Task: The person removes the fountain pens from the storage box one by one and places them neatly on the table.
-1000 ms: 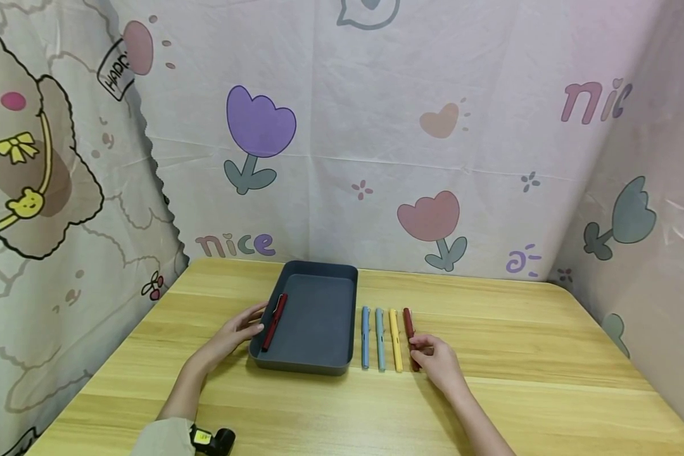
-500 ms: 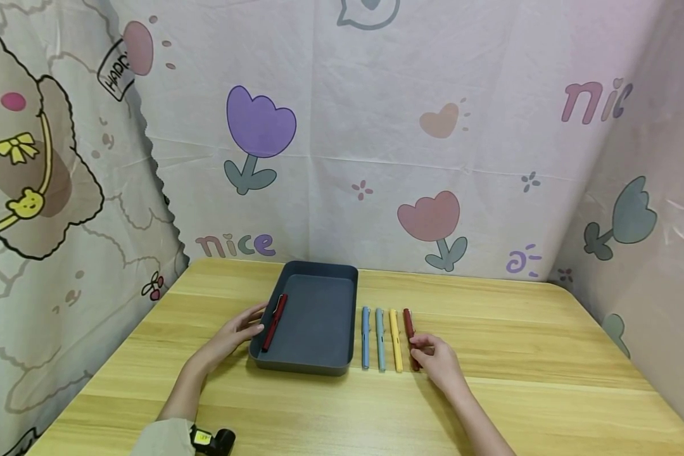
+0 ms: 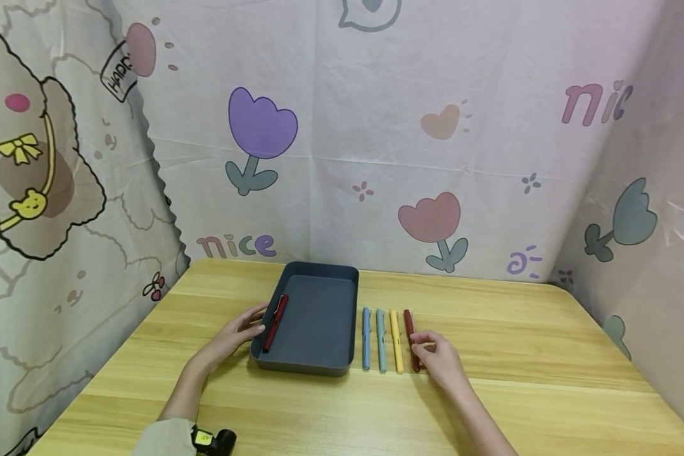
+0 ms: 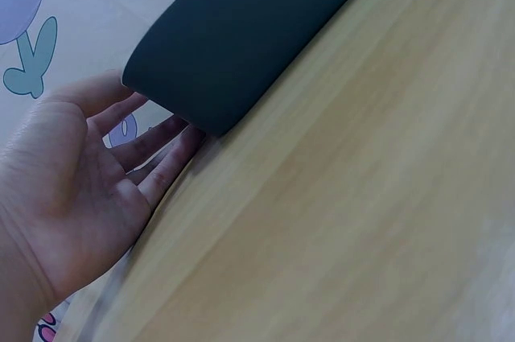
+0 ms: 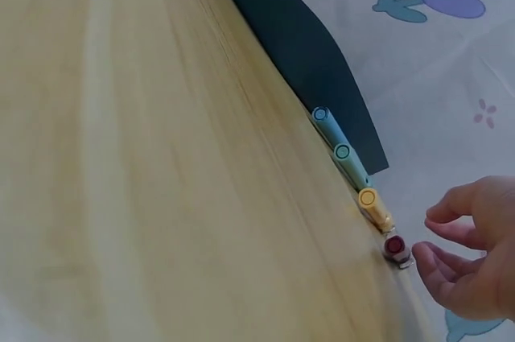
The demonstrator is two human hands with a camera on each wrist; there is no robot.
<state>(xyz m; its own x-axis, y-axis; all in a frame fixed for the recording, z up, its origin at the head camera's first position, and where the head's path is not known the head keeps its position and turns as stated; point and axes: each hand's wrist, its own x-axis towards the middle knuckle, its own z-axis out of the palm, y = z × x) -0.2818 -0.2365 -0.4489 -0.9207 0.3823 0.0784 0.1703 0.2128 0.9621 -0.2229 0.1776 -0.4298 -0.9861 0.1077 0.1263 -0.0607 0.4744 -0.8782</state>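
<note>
The left hand [image 3: 235, 332] rests at the left wall of a dark grey tray [image 3: 302, 367], its fingers fairly straight and touching the outer side and rim. A dark red pen [image 3: 275, 323] lies inside, along the tray's left side. To the right of the tray, a blue pen [image 3: 366, 339], a teal pen [image 3: 380, 340], a yellow pen [image 3: 396, 341] and another dark red pen [image 3: 409, 322] lie in a row. The right hand [image 3: 441, 364] is at that last pen; in the right wrist view its thumb and fingers stand apart, fingertips beside the pen's end [image 5: 394, 245].
The light wooden table [image 3: 330, 418] bears everything. A patterned cloth [image 3: 365, 126] hangs behind and at both sides. A black device with a yellow label [image 3: 205, 438] sits at the left wrist, by the sleeve [image 3: 165, 438].
The right hand's thumb and fingertips have parted slightly at the dark red pen. The left hand, tray and pens stay in place; the head view shifts very slightly.
</note>
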